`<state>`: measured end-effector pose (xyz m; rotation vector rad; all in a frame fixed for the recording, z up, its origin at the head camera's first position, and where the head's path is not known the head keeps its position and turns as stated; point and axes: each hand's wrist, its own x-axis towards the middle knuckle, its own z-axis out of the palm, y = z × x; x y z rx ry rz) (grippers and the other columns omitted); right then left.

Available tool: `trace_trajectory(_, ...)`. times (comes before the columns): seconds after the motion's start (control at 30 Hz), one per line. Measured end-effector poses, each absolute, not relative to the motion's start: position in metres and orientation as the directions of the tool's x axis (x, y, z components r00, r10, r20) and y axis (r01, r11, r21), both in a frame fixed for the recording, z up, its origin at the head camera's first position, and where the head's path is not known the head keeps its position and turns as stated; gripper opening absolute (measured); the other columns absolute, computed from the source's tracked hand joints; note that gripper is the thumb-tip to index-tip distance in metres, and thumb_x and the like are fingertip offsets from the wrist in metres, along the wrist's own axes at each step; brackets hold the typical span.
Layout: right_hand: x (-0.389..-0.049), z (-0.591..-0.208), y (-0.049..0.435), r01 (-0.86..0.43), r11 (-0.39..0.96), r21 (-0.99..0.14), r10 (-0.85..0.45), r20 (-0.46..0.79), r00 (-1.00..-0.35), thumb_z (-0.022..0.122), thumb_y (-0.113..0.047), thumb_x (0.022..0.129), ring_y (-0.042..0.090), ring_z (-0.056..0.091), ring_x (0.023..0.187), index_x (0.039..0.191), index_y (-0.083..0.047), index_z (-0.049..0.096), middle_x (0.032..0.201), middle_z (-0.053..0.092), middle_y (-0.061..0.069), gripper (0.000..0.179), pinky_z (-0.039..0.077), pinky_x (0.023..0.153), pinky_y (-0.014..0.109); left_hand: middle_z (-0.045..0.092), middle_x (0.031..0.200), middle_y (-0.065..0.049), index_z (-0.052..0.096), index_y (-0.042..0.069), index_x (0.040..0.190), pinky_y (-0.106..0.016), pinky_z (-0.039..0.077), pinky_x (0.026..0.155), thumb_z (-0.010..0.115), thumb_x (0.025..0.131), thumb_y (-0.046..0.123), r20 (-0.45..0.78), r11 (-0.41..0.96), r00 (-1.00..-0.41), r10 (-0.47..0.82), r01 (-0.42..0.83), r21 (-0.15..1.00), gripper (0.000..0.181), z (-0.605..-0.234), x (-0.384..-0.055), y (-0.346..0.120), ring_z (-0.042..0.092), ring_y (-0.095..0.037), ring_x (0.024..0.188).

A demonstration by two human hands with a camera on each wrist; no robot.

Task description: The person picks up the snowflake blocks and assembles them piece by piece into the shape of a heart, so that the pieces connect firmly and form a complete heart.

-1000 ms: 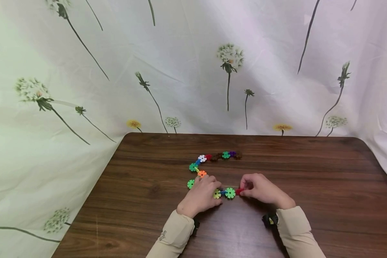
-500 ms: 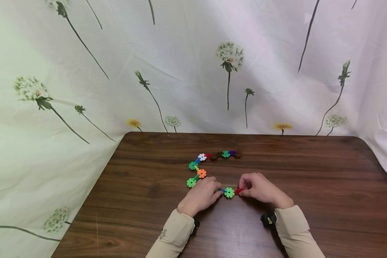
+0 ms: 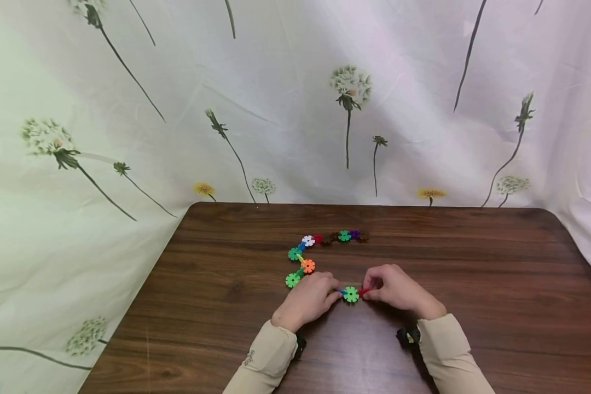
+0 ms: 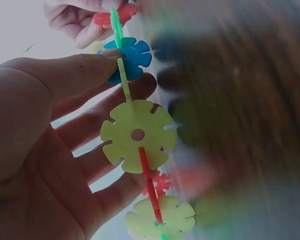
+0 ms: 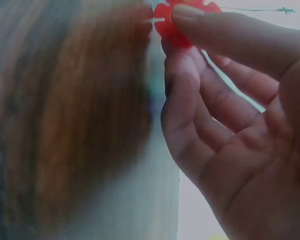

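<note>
A chain of slotted plastic snowflake discs curves over the table. My left hand pinches a blue disc between thumb and fingers. Below it in the left wrist view, a yellow disc links through a red disc, seen edge-on, to another yellow one. My right hand pinches a red disc with thumb and forefinger. Between the two hands, a light green disc is slotted to the blue one, and the red disc meets its right edge. My left hand hides part of the chain in the head view.
The chain's far part runs past an orange disc, a white disc and a brown end disc. Everything lies on a dark wooden table. A white curtain with a dandelion print hangs behind.
The left thumb and fingers have come together on the blue disc, covering the yellow disc seen before. My right hand has shifted slightly left, with the red disc nearer the light green one.
</note>
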<state>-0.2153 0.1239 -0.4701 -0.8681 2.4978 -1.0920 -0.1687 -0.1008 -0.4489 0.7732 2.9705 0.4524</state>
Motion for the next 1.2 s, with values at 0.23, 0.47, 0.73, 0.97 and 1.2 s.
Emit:
trace_trajectory(0.23, -0.213, -0.470, 0.120, -0.483, 0.551, -0.681, -0.629, 0.041, -0.776, 0.077, -0.012, 0.080, -0.002, 0.051, 0.062, 0.072, -0.017, 0.065, 0.067, 0.060, -0.011, 0.015, 0.045, 0.058, 0.019, 0.066, 0.078, 0.008, 0.077, 0.019, 0.088, -0.023, 0.049, 0.063, 0.067, 0.091, 0.020, 0.081, 0.841, -0.883, 0.462, 0.466, 0.275, 0.010, -0.452, -0.168, -0.096, 0.063, -0.007, 0.072)
trace_trajectory(0.47, -0.210, -0.468, 0.115, -0.528, 0.568, -0.631, -0.638, 0.068, -0.767, 0.078, -0.009, 0.078, -0.002, 0.048, 0.061, 0.069, -0.018, 0.064, 0.065, 0.059, -0.013, 0.018, 0.043, 0.058, 0.018, 0.067, 0.074, 0.008, 0.076, 0.019, 0.084, -0.021, 0.046, 0.059, 0.069, 0.089, 0.019, 0.099, 0.846, -0.884, 0.458, 0.467, 0.257, 0.010, -0.453, -0.166, -0.094, 0.060, -0.006, 0.067)
trace_trajectory(0.73, -0.208, -0.465, 0.111, -0.537, 0.577, -0.615, -0.640, 0.068, -0.765, 0.077, -0.008, 0.078, -0.001, 0.047, 0.060, 0.068, -0.016, 0.064, 0.065, 0.059, -0.011, 0.019, 0.042, 0.057, 0.018, 0.067, 0.071, 0.008, 0.076, 0.019, 0.080, -0.020, 0.043, 0.056, 0.069, 0.089, 0.019, 0.104, 0.856, -0.888, 0.448, 0.460, 0.237, 0.011, -0.452, -0.166, -0.093, 0.057, -0.005, 0.064)
trace_trajectory(0.97, -0.213, -0.469, 0.113, -0.471, 0.573, -0.671, -0.634, 0.002, -0.774, 0.078, -0.011, 0.079, 0.000, 0.052, 0.064, 0.075, -0.016, 0.065, 0.070, 0.061, -0.010, 0.015, 0.045, 0.059, 0.019, 0.067, 0.073, 0.008, 0.077, 0.018, 0.081, -0.019, 0.043, 0.057, 0.069, 0.090, 0.019, 0.078, 0.856, -0.899, 0.431, 0.435, 0.281, 0.012, -0.451, -0.168, -0.094, 0.058, -0.003, 0.065)
trace_trajectory(1.2, -0.222, -0.467, 0.133, -0.395, 0.518, -0.759, -0.631, -0.027, -0.775, 0.076, -0.020, 0.083, 0.005, 0.058, 0.071, 0.095, -0.014, 0.068, 0.083, 0.066, -0.006, 0.016, 0.050, 0.062, 0.022, 0.070, 0.080, 0.004, 0.079, 0.015, 0.089, -0.021, 0.048, 0.061, 0.069, 0.088, 0.019, 0.083, 0.858, -0.908, 0.411, 0.416, 0.302, 0.010, -0.449, -0.167, -0.093, 0.064, -0.009, 0.074)
